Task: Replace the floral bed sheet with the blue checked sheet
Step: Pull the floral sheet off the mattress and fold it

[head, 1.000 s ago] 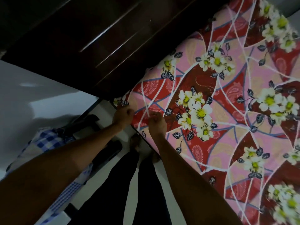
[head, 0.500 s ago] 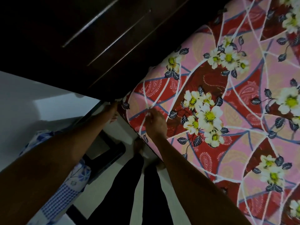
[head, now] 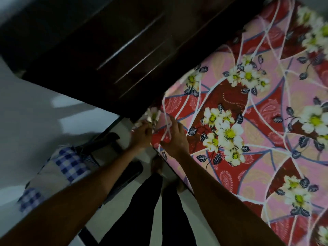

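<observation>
L hand (head: 142, 138) grips the bunched corner of the floral sheet (head: 257, 132) - half a sec ago that corner was still flat against the mattress edge and the L hand sat lower, beside the dark wood panel (head: 110, 43); now the cloth is pulled up into a wad above the knuckles. R hand (head: 174, 139) has slid closer to the corner and pinches a raised fold of the same sheet at the bed's edge, fingers curled round it. L fingertips are lost in blur and fabric, so the exact hold can't be made out. Rest of the sheet is still spread over the bed, cut off at the right & top. The blue checked sheet (head: 70, 164) lies crumpled low on the left, partly behind the L forearm. Pale floor (head: 32, 125) - dim room, dark-trousered legs (head: 156, 213) below.
</observation>
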Demonstrator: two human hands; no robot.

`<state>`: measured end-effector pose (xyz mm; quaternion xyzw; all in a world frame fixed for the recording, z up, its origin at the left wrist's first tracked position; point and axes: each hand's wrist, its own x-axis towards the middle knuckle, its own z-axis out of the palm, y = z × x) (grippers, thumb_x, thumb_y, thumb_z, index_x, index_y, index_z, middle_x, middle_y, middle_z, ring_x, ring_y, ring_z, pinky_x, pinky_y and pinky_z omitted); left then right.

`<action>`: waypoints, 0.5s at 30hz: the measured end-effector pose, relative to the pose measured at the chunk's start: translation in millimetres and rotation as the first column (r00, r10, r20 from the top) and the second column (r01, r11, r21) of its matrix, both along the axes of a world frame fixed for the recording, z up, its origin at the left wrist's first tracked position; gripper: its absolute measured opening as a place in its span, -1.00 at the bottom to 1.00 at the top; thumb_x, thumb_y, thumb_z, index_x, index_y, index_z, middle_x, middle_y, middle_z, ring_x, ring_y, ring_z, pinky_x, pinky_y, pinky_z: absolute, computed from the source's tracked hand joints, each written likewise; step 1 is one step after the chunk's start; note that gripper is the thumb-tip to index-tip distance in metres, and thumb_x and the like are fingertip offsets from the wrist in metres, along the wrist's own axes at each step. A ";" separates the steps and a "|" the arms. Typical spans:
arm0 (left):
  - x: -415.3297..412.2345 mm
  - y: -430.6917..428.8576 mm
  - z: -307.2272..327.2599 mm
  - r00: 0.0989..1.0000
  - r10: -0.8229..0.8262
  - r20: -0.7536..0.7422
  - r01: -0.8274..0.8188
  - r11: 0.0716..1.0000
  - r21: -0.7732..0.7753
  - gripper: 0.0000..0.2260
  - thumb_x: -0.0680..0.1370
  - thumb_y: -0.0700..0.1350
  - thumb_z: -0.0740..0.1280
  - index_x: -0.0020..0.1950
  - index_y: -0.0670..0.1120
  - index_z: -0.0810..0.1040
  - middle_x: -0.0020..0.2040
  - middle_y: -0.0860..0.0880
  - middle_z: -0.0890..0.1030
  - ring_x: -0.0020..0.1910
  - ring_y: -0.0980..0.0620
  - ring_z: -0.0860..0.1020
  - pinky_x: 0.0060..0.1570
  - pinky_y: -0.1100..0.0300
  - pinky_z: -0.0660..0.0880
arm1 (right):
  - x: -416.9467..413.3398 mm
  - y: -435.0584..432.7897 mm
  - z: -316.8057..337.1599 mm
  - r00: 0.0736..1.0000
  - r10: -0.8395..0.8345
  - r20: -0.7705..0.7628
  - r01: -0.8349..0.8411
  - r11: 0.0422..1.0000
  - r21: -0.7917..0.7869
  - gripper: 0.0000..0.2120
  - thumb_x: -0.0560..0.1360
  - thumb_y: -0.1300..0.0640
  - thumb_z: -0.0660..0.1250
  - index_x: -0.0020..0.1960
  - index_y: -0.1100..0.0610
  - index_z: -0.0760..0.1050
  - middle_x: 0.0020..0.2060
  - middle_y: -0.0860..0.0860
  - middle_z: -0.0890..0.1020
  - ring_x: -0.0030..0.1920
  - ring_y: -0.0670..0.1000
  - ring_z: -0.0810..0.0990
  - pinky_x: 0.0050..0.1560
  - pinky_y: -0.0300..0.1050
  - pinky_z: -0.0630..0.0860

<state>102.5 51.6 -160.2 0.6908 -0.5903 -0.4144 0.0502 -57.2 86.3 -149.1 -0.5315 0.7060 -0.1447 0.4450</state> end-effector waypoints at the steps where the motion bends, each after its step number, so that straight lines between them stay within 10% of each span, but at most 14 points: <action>1: -20.8 11.1 35.5 0.994 -0.079 -0.076 0.081 0.997 0.018 -0.70 0.60 0.01 0.10 -0.10 -0.11 0.53 -0.14 -0.04 0.62 -0.17 0.00 0.59 -0.12 0.10 0.56 | -3.5 2.2 10.0 0.998 0.055 -0.013 -0.055 0.998 0.006 0.04 0.33 -0.01 0.54 0.60 -0.10 -0.06 0.44 0.07 0.28 0.41 0.10 0.27 0.31 0.09 0.38; 7: -98.9 42.0 100.8 0.909 -0.393 -0.139 0.399 0.917 0.022 -0.64 0.62 0.07 0.08 0.02 -0.14 0.57 -0.06 -0.17 0.64 -0.11 -0.09 0.59 -0.04 0.09 0.54 | -55.0 45.1 58.8 0.999 -0.036 -0.011 0.035 0.999 -0.031 -0.78 0.52 0.37 0.28 0.15 0.30 0.57 0.05 0.22 0.65 0.07 0.23 0.62 -0.10 -0.23 0.34; 15: -197.4 62.5 164.9 0.734 -0.594 -0.330 0.580 0.800 -0.151 -0.81 0.64 -0.06 0.19 -0.10 -0.10 0.50 -0.11 -0.13 0.63 -0.15 -0.03 0.57 -0.18 0.12 0.45 | -138.6 102.3 121.8 0.857 -0.509 -0.079 0.439 0.803 -0.403 -0.74 0.41 0.18 0.18 -0.05 0.21 0.61 -0.23 0.19 0.69 -0.26 0.24 0.62 -0.29 -0.17 0.24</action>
